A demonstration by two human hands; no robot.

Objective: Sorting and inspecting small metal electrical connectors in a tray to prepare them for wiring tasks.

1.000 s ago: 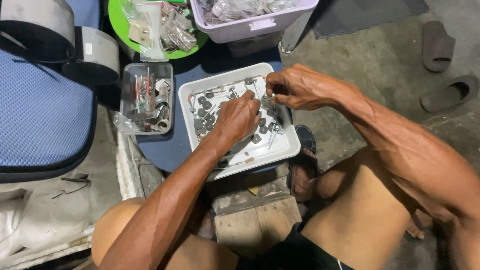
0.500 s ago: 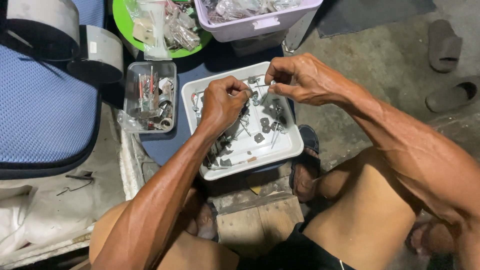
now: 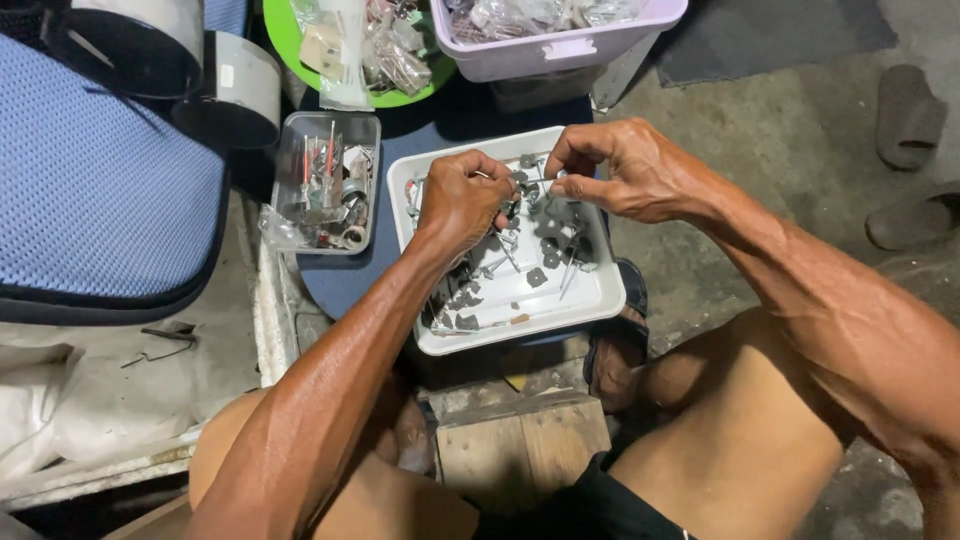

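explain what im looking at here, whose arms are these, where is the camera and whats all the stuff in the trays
The camera sits on a person's head and looks down, so the two bare arms are that person's own. They are seated low, knees at the bottom of the picture.

The left hand and the right hand meet above a white square tray. Between the fingertips they pinch a small thin metal part; it is too small to say exactly what it is. The tray holds loose screws and small dark metal pieces.

To the left of it stands a clear plastic box with more small hardware and some red-handled bits. Above are a green dish with little plastic bags and a pale lilac bin. A blue cushioned seat fills the left side, and sandals lie on the concrete floor at right.
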